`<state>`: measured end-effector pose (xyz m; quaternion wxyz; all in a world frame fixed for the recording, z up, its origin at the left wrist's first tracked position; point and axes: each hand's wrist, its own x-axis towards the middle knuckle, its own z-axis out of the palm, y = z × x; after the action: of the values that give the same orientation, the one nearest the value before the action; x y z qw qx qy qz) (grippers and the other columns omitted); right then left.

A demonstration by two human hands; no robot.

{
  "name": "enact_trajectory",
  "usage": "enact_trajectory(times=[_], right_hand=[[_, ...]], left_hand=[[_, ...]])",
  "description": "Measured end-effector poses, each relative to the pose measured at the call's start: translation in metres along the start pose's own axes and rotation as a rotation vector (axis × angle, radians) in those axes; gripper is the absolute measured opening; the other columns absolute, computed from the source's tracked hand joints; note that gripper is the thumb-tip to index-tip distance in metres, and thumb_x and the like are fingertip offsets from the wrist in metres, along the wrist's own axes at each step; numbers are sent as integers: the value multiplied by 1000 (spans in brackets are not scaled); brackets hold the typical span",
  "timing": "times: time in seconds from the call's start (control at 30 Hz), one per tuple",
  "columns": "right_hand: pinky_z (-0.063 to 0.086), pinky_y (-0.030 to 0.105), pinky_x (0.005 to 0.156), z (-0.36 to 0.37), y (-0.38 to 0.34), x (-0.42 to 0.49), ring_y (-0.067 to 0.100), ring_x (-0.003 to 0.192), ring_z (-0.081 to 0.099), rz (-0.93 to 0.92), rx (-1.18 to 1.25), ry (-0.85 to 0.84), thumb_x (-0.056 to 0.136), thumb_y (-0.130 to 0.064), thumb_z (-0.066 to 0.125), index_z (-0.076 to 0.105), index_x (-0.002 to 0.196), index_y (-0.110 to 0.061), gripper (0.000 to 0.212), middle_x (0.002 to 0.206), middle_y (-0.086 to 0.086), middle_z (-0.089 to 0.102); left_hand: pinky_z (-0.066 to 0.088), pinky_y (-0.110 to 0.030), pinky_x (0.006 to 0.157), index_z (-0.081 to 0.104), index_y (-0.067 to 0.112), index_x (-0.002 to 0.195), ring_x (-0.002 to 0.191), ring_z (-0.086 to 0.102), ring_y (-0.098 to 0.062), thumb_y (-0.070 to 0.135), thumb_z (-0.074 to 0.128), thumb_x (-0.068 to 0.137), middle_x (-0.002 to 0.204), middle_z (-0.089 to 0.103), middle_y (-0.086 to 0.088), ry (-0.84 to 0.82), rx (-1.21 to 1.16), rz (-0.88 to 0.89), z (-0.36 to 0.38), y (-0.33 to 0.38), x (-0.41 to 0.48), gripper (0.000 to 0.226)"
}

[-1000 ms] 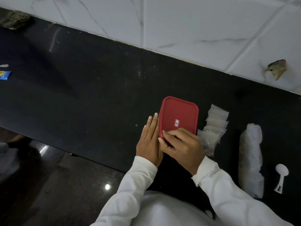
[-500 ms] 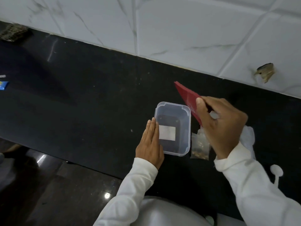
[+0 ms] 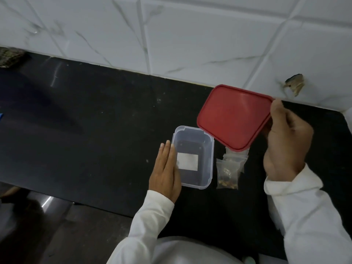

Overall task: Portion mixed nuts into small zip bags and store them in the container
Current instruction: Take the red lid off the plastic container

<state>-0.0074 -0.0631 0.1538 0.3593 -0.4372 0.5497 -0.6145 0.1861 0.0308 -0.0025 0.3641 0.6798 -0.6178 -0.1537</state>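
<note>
Lid's off! Right hand (image 3: 287, 147) grips the red lid (image 3: 232, 117) by its edge, tilted above the counter (image 3: 95, 121). Left hand (image 3: 165, 172) lies flat, fingers straight against the container (image 3: 211, 161), steadying it. It looks empty, though the clear floor makes that hard to call. Filled bags (image 3: 228, 170) wait just beside; next, park the lid, load them.

Lid (image 3: 232, 115): opaque red plastic, smooth, soft sheen. Container (image 3: 209, 162): clear plastic, slightly frosted, smooth walls. White matt label (image 3: 187, 161) at its base, looks like paper. Bags (image 3: 228, 171): thin clear plastic film, crinkled, shiny. Tabletop (image 3: 95, 121): black, polished-stone look, semi-gloss, pale specks. Wall tiles (image 3: 190, 35): white marble pattern, glossy, one chipped rough. Sleeves (image 3: 152, 216): white matt cloth.
</note>
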Motion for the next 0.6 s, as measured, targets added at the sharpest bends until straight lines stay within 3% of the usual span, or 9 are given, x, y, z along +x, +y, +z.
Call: enact_trajectory(times=[0.07, 0.1, 0.17, 0.2, 0.3, 0.4, 0.53, 0.6], right_hand=[[54, 25, 71, 2, 6, -14, 10, 77, 69, 191, 189, -37, 96, -26, 59, 67, 77, -19, 22, 78, -5, 71], [55, 29, 76, 5, 9, -22, 15, 88, 71, 278, 258, -62, 96, -24, 59, 68, 87, -14, 16, 88, 2, 73], [56, 32, 81, 16, 13, -42, 20, 97, 71, 401, 328, -119, 96, -20, 58, 66, 99, -9, 15, 99, 10, 73], [57, 33, 83, 21, 16, -52, 20, 99, 70, 441, 338, -141, 96, -19, 57, 65, 103, -8, 16, 102, 11, 73], [56, 35, 86, 36, 24, -78, 21, 100, 70, 535, 313, -200, 95, -17, 58, 63, 111, -4, 21, 104, 9, 73], [57, 35, 86, 49, 35, -99, 19, 100, 70, 565, 231, -286, 95, -11, 57, 62, 115, -7, 22, 107, 8, 72], [56, 30, 87, 64, 54, -120, 8, 101, 69, 529, 2, -433, 93, -11, 61, 55, 129, -31, 42, 110, -6, 71], [53, 17, 85, 73, 62, -121, -6, 102, 64, 450, -168, -548, 94, -10, 58, 56, 120, -44, 43, 107, -23, 69]], left_hand=[[28, -19, 115, 35, 24, 148, 143, 33, -8, 40, 38, 99, 154, 39, 3, 50, -335, -210, -14, 21, 11, 52], [36, -25, 112, 38, 26, 146, 137, 44, -9, 45, 43, 98, 147, 48, 3, 46, -580, -334, -23, 33, 20, 52], [51, -34, 100, 43, 16, 144, 119, 62, -15, 35, 49, 101, 131, 63, -5, 85, -960, -520, -40, 50, 40, 47], [55, -32, 94, 45, 9, 142, 111, 66, -16, 25, 49, 101, 124, 66, -8, 109, -1032, -567, -49, 52, 50, 44], [58, -29, 86, 50, 2, 137, 104, 70, -17, 10, 58, 96, 118, 69, -10, 145, -955, -641, -69, 37, 66, 42], [58, -38, 88, 57, 5, 131, 100, 71, -20, 12, 67, 90, 113, 71, -8, 70, -890, -756, -79, 8, 68, 43], [54, -46, 94, 66, 10, 119, 95, 71, -21, 8, 67, 90, 103, 73, -4, 77, -825, -813, -93, -23, 68, 29], [52, -49, 97, 65, 7, 122, 100, 69, -26, 5, 65, 90, 106, 72, -8, 50, -799, -850, -101, -41, 66, 32]])
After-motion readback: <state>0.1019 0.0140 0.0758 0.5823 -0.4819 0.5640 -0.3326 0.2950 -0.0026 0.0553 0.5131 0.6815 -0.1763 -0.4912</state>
